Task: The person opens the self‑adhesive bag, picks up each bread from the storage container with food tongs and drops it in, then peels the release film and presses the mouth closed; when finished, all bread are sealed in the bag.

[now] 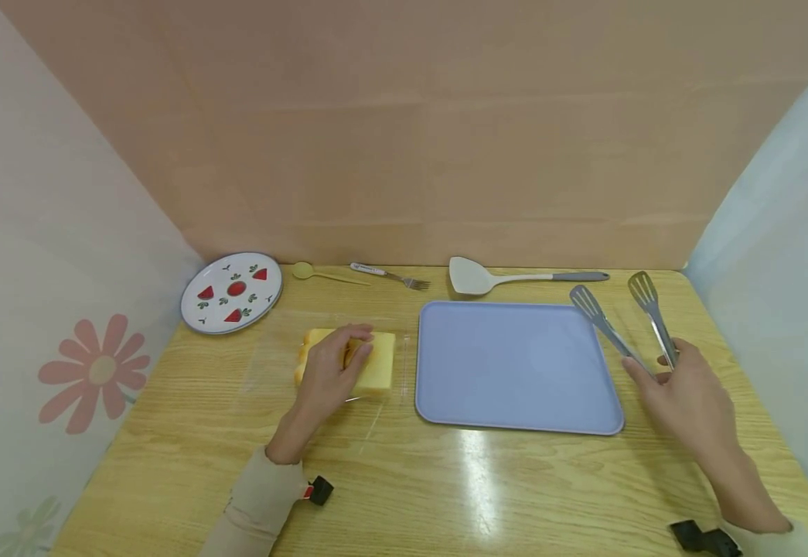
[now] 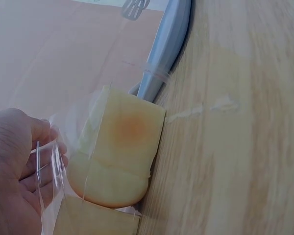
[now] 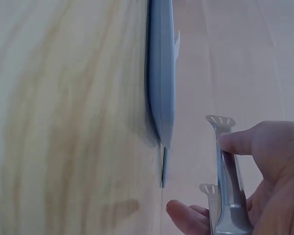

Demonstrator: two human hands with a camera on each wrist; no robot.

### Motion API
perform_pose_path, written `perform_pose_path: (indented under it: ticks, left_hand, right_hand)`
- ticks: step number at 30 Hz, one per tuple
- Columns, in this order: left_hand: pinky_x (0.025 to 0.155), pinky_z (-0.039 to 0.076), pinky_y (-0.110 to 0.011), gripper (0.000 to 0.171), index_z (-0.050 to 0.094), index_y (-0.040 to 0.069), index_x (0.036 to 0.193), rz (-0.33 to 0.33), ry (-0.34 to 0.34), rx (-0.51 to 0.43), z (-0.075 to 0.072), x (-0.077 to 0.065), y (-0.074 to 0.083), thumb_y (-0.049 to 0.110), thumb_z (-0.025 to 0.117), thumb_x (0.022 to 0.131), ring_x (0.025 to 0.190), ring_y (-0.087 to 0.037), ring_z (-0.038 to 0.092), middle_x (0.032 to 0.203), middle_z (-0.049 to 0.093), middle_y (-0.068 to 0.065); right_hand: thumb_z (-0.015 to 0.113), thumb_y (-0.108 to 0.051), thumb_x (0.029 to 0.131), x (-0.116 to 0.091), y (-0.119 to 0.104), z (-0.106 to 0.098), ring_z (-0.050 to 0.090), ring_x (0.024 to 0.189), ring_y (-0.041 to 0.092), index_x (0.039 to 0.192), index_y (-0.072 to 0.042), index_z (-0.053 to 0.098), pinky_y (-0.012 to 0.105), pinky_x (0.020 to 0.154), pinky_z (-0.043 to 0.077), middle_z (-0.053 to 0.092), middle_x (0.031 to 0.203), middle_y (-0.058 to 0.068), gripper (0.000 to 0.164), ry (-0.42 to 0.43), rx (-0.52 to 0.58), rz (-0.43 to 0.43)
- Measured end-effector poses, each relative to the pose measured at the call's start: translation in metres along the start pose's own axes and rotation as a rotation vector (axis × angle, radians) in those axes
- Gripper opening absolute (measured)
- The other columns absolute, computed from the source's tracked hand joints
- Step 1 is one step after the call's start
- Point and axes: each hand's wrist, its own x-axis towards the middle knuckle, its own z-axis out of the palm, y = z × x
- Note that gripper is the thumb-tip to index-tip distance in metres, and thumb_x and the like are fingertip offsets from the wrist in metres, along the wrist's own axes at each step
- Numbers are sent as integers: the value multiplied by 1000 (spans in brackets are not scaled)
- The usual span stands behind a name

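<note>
My left hand [image 1: 328, 365] is over the yellow bread [image 1: 383, 362], its thumb and fingers pinching the clear plastic bag [image 2: 59, 169] around it. In the left wrist view the bread [image 2: 130, 132] shows as slices with a browned patch, partly behind the film. At the right, my right hand [image 1: 697, 398] holds metal tongs [image 1: 588, 304] raised above the table beside the tray. Their two slotted heads are spread apart and point toward the back wall. The right wrist view shows the thumb against one arm of the tongs [image 3: 229, 181].
A pale blue tray [image 1: 515, 367] lies between the hands. Along the back are a white plate [image 1: 212, 309] with strawberry prints, a yellow spoon [image 1: 304, 271], a fork [image 1: 414, 283] and a white spatula [image 1: 472, 277] with a grey handle. Walls enclose the table's back and sides.
</note>
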Motion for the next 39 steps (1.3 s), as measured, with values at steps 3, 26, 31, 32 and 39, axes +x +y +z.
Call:
perform_pose_path:
  ticks: [3, 26, 31, 32, 39]
  left_hand:
    - [88, 57, -51, 14, 70, 6, 110, 0, -5, -7, 0, 0, 0, 14, 69, 99, 100, -25, 70, 123, 72, -9]
    - [99, 55, -48, 14, 70, 8, 110, -20, -20, 18, 1, -2, 0, 16, 67, 100, 116, -28, 68, 124, 72, -8]
    - [98, 56, -48, 13, 70, 8, 110, -9, -16, 22, 1, -1, 1, 14, 69, 99, 115, -29, 68, 124, 72, -8]
    - [98, 55, -48, 13, 70, 8, 110, -10, -16, 22, 1, -1, 1, 14, 68, 99, 115, -28, 68, 124, 72, -8]
    - [94, 57, -48, 13, 70, 8, 110, -13, -17, 20, 0, -1, 1, 14, 69, 98, 110, -27, 69, 125, 72, -7]
  right_hand:
    - [60, -52, 99, 1, 9, -3, 69, 92, 51, 144, 21, 29, 37, 48, 46, 59, 118, 40, 92, -20, 6, 23]
    - [54, -70, 93, 2, 48, -16, 51, 84, 64, 140, 24, 30, 57, 51, 39, 32, 119, 47, 109, -86, -194, 207]
    - [55, -76, 89, 2, 52, -15, 53, 78, 58, 128, 26, 36, 54, 49, 38, 35, 109, 43, 111, -102, -214, 226]
    - [55, -77, 88, 3, 52, -15, 53, 78, 58, 128, 26, 36, 54, 49, 38, 35, 108, 43, 112, -108, -220, 233]
    - [53, -84, 84, 7, 50, -13, 56, 69, 52, 120, 23, 41, 52, 47, 38, 45, 100, 41, 114, -149, -263, 257]
